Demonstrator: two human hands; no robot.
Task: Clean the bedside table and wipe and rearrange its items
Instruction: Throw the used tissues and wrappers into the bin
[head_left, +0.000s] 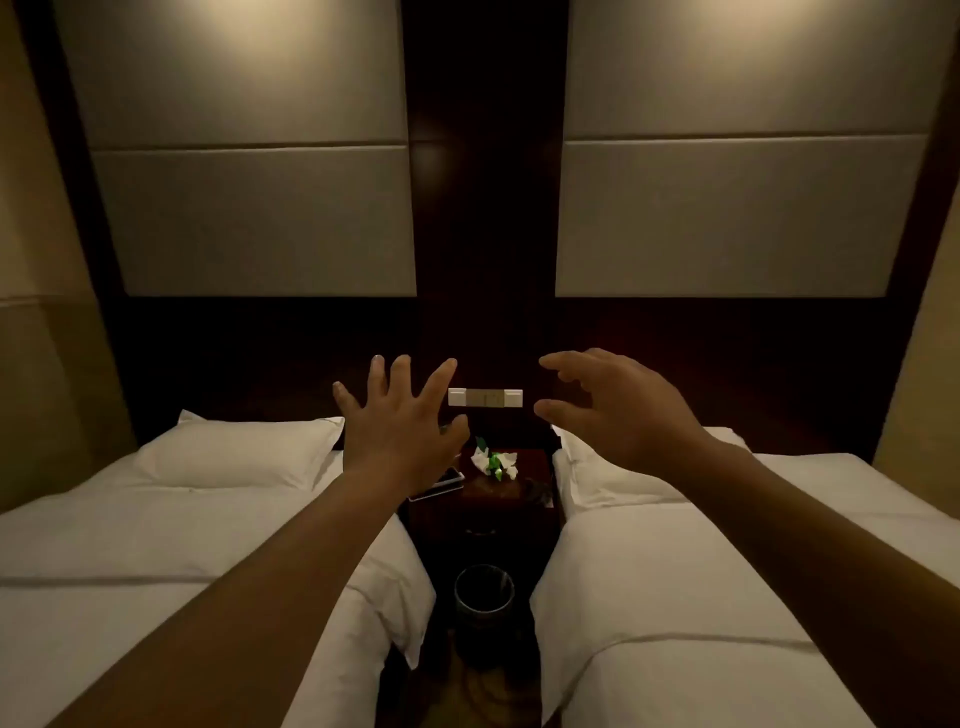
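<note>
A dark wooden bedside table stands between two beds, far ahead of me. On its top lie crumpled white and green wrappers and a flat white-edged item at the left, partly hidden by my left wrist. My left hand is stretched out in the air with fingers spread, holding nothing. My right hand hovers at the same height, fingers loosely bent, empty. Both hands are in front of the table and do not touch it.
A white-sheeted bed with a pillow lies left, a second bed right. A dark waste bin stands on the floor in the narrow gap before the table. A white switch panel is on the dark wall.
</note>
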